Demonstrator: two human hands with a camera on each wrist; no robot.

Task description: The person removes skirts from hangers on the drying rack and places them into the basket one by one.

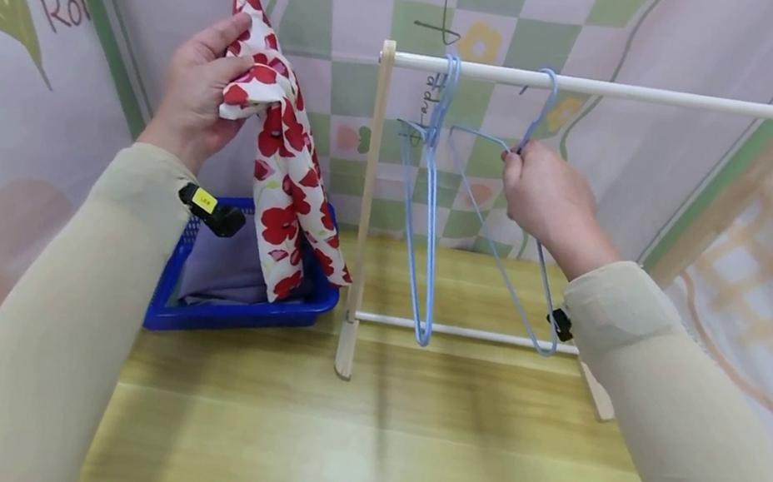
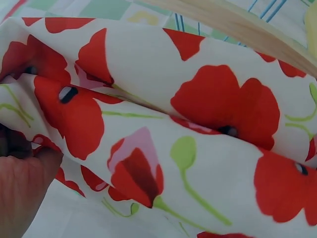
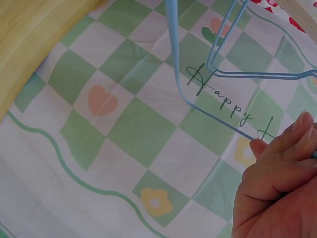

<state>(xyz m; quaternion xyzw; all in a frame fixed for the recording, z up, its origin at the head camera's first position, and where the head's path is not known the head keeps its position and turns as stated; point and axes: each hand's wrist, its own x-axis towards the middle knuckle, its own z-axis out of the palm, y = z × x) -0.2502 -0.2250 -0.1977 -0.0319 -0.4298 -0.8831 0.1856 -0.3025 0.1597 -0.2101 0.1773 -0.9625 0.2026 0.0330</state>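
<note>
My left hand pinches a white cloth with red flowers near its top, and the folded fabric hangs down over a blue basket. In the left wrist view the flowered cloth fills most of the picture, with the left hand gripping its edge. My right hand grips a light blue hanger just below its hook, which loops over the white rail. The right wrist view shows curled fingers of the right hand on the hanger's wire.
More blue hangers hang together at the rail's left end. The rack's wooden post stands beside the basket, which holds a greyish-purple cloth. A wooden table lies underneath; a patterned curtain backs it.
</note>
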